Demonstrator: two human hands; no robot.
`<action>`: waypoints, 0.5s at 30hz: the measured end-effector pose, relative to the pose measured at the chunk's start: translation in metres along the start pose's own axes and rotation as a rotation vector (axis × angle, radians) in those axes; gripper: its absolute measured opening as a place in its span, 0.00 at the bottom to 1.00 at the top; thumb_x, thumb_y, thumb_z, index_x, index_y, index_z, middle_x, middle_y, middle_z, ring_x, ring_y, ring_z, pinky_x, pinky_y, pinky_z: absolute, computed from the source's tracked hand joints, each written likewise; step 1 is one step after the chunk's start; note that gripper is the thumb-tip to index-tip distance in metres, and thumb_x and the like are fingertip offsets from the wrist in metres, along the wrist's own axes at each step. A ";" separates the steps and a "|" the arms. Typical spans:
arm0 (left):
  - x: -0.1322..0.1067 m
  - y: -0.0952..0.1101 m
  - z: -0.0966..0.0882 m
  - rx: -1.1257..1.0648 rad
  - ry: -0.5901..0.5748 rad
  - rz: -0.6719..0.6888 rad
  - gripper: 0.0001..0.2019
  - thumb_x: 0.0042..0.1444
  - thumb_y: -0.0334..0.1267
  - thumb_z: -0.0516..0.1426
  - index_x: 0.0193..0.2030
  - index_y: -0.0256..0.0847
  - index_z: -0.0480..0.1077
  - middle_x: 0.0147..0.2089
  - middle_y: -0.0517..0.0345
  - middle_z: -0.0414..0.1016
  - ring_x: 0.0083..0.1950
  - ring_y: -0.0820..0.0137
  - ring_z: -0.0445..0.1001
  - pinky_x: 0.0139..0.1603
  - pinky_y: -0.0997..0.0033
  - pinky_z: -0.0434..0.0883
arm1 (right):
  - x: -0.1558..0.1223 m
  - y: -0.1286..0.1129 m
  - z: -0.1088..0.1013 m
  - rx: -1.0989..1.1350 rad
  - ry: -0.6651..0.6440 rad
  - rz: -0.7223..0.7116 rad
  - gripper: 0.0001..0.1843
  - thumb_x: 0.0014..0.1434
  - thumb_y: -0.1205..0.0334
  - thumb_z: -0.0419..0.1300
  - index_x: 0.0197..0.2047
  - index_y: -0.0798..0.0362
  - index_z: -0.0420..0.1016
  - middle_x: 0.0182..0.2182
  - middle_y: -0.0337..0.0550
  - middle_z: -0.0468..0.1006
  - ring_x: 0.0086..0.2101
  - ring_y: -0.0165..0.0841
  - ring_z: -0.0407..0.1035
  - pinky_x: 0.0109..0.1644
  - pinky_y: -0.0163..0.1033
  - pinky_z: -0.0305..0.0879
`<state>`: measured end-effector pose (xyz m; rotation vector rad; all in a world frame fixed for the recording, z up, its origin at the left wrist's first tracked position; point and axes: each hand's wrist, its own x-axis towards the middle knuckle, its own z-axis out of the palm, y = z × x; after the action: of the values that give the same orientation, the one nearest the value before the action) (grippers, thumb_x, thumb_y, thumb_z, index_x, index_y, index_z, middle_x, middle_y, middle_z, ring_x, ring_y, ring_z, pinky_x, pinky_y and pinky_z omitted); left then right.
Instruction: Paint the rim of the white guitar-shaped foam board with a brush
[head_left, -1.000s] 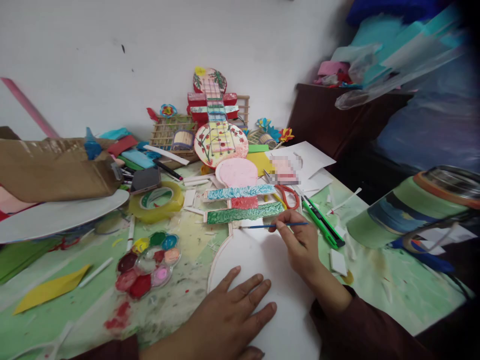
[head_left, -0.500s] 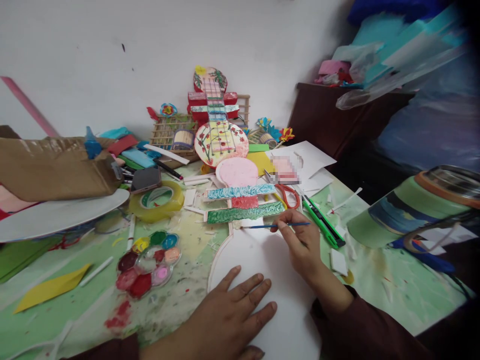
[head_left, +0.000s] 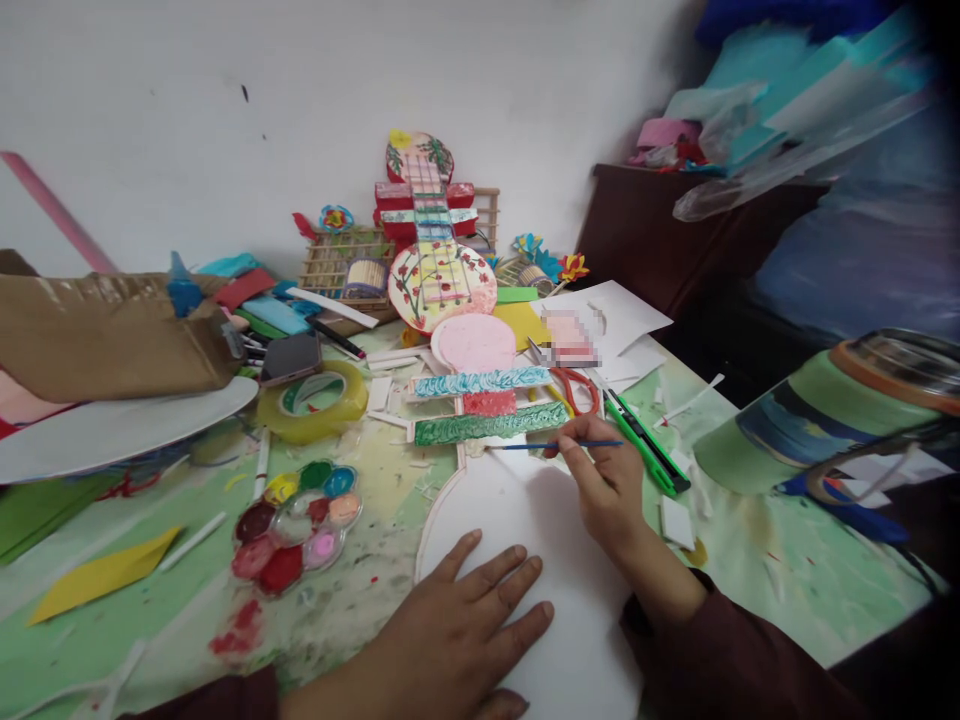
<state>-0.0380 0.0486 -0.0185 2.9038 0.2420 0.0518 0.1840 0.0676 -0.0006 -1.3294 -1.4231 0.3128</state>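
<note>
A guitar-like cutout (head_left: 480, 510) lies before me, with a white rounded body, a green strip (head_left: 487, 424), a blue-and-white strip (head_left: 480, 383) and a pink rounded end (head_left: 474, 344). My left hand (head_left: 472, 620) rests flat on the white body with its fingers spread. My right hand (head_left: 600, 480) pinches a thin blue paintbrush (head_left: 551, 445) held nearly level. The brush tip touches or hovers at the white neck just below the green strip; I cannot tell which. To the left sits a round paint palette (head_left: 296, 525) with several colours in its wells.
Right of the cutout lie a green utility knife (head_left: 649, 443) and orange-handled scissors (head_left: 581, 390). A green bottle (head_left: 817, 420) stands at the right. Tape (head_left: 313, 400), a phone (head_left: 291, 358) and a cardboard box (head_left: 112, 335) occupy the left. A painted paper instrument (head_left: 442, 285) leans at the back.
The brush tip has shifted slightly to the right and up along the neck, with my right hand moving a little. My left hand stays in place.
</note>
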 end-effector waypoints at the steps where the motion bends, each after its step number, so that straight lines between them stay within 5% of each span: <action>1: 0.000 0.000 0.001 0.000 0.005 0.002 0.28 0.66 0.52 0.46 0.69 0.43 0.53 0.70 0.45 0.55 0.70 0.57 0.53 0.69 0.46 0.45 | 0.000 0.000 0.000 -0.001 0.011 -0.002 0.12 0.61 0.60 0.53 0.28 0.52 0.70 0.26 0.40 0.73 0.29 0.33 0.68 0.35 0.39 0.61; 15: 0.000 0.000 0.001 -0.005 -0.023 -0.010 0.28 0.66 0.52 0.46 0.69 0.43 0.51 0.71 0.43 0.52 0.70 0.56 0.53 0.68 0.43 0.47 | -0.003 -0.004 0.000 0.015 -0.055 -0.047 0.10 0.62 0.61 0.52 0.29 0.52 0.70 0.27 0.40 0.72 0.30 0.33 0.67 0.36 0.39 0.60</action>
<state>-0.0379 0.0482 -0.0189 2.8961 0.2518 0.0175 0.1814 0.0637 0.0016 -1.2818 -1.4931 0.3309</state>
